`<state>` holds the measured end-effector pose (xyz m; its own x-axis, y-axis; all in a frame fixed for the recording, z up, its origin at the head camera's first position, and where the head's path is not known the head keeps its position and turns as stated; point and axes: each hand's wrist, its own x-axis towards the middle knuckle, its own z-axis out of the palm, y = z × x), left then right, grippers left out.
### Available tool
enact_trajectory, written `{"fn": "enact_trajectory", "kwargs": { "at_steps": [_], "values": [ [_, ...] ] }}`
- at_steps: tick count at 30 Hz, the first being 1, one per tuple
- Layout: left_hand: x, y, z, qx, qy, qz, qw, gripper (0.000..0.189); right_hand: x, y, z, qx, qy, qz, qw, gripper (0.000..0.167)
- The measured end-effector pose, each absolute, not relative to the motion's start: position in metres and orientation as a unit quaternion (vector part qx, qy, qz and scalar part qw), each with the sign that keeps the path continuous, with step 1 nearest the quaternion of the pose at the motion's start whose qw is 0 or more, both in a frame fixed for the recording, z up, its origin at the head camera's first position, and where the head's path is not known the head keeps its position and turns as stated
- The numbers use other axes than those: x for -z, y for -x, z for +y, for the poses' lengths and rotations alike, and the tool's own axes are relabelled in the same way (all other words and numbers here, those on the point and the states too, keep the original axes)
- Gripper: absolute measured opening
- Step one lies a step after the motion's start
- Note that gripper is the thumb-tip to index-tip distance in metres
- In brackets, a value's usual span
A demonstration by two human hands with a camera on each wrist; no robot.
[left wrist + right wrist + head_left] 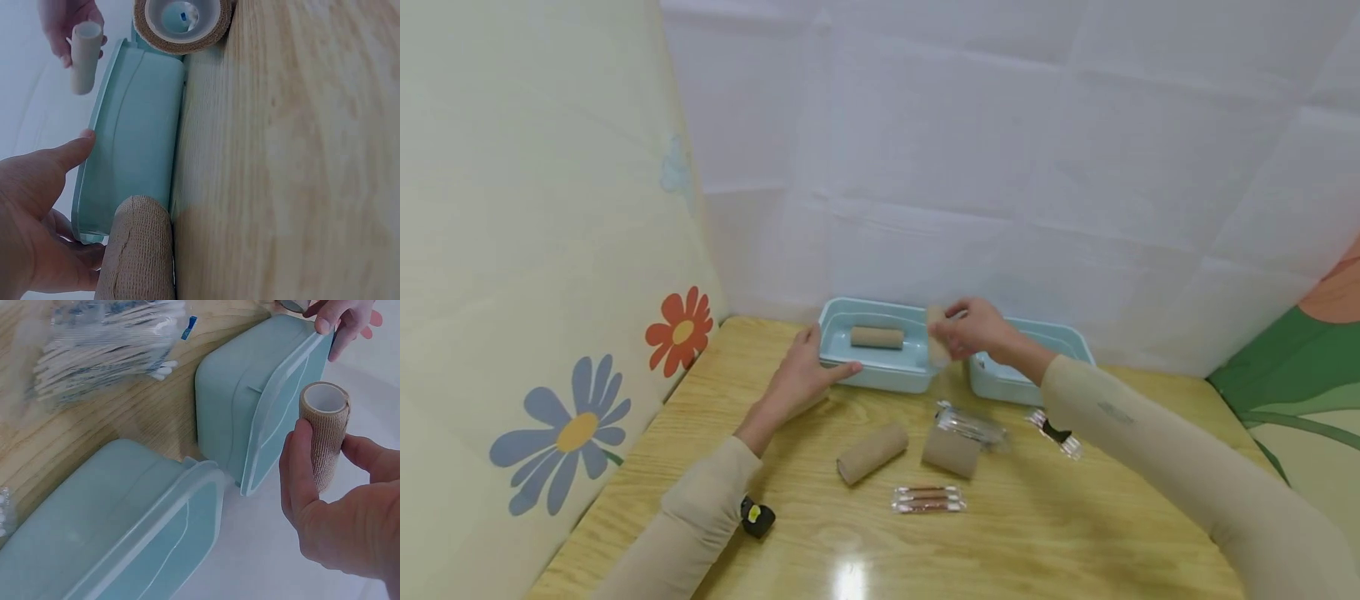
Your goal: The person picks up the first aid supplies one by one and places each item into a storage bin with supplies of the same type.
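My left hand (pixel 797 371) holds the left light-blue plastic bin (pixel 880 380) at its near-left corner, with the thumb on the front rim. One tan bandage roll (pixel 877 337) lies on its side inside this bin. Over the bin's right end, my right hand (pixel 976 327) pinches another tan bandage roll (pixel 328 447) between thumb and fingers, its hollow white core showing in the right wrist view. Two more bandage rolls, one at left (pixel 872 454) and one at right (pixel 951 452), lie on the table in front of the bins.
A second light-blue bin (pixel 1011 390) stands to the right, partly hidden by my right arm. A clear bag of cotton swabs (pixel 112 350) leans over the right-hand roll. Nearer lies a packet of brown-stemmed swabs (pixel 928 499); another small packet (pixel 1067 446) is by my right sleeve.
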<state>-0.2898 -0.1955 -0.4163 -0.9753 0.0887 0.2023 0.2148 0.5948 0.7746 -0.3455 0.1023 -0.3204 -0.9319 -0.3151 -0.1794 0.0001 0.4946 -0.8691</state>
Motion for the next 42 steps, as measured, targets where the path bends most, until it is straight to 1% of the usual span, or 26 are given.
{"fn": "enact_trajectory", "kwargs": {
  "at_steps": [6, 12, 17, 21, 26, 31, 37, 42],
  "values": [
    [0.416, 0.290, -0.192, 0.439, 0.085, -0.892, 0.072, 0.108, 0.325, 0.353, 0.085, 0.504, 0.079, 0.848, 0.142, 0.056],
    [0.415, 0.291, -0.184, 0.436, 0.087, -0.893, 0.066, 0.110, 0.334, 0.357, 0.080, 0.460, 0.077, 0.880, 0.089, 0.053],
    [0.414, 0.292, -0.179, 0.430, 0.088, -0.897, 0.062, 0.110, 0.341, 0.363, 0.082, 0.413, 0.094, 0.905, 0.043, 0.052],
    [0.413, 0.292, -0.176, 0.424, 0.086, -0.900, 0.059, 0.110, 0.344, 0.364, 0.083, 0.346, 0.114, 0.931, 0.010, 0.050],
    [0.415, 0.293, -0.174, 0.418, 0.086, -0.903, 0.058, 0.110, 0.346, 0.362, 0.085, 0.291, 0.143, 0.946, -0.013, 0.046],
    [0.419, 0.297, -0.176, 0.417, 0.085, -0.903, 0.058, 0.111, 0.342, 0.362, 0.087, 0.261, 0.158, 0.952, -0.018, 0.043],
    [0.420, 0.300, -0.181, 0.417, 0.088, -0.903, 0.060, 0.112, 0.332, 0.357, 0.090, 0.256, 0.165, 0.953, -0.004, 0.041],
    [0.420, 0.303, -0.184, 0.418, 0.087, -0.902, 0.062, 0.110, 0.327, 0.353, 0.095, 0.252, 0.175, 0.952, -0.005, 0.040]
  ]
}}
